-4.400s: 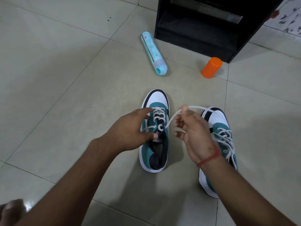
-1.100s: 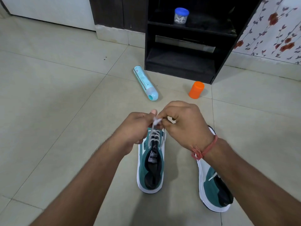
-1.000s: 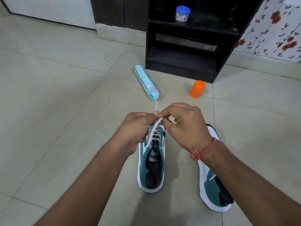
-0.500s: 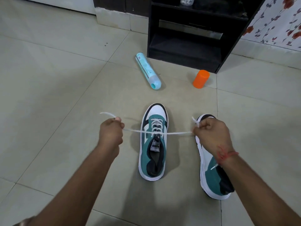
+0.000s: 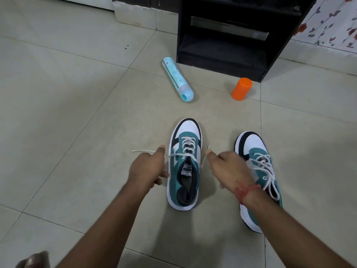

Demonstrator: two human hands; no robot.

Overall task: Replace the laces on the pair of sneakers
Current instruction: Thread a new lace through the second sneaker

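Note:
Two teal, white and black sneakers stand on the tiled floor, toes pointing away from me. The left sneaker (image 5: pixel 184 167) is laced with a white lace (image 5: pixel 188 146). My left hand (image 5: pixel 146 168) pinches one end of that lace, which sticks out to the left. My right hand (image 5: pixel 228 167) pinches the other end just right of the shoe, its tip pointing up. The right sneaker (image 5: pixel 258 171) carries a loose white lace, partly hidden behind my right wrist.
A light blue tube-shaped bottle (image 5: pixel 177 79) lies on the floor ahead. An orange cup (image 5: pixel 241 88) stands beside a black cabinet (image 5: pixel 231 35). A floral wall is at the far right. My foot (image 5: pixel 32 261) shows at the bottom left.
My hands pulled the lace ends apart from above the shoe, then came back in closer to it. The lace between them has slackened.

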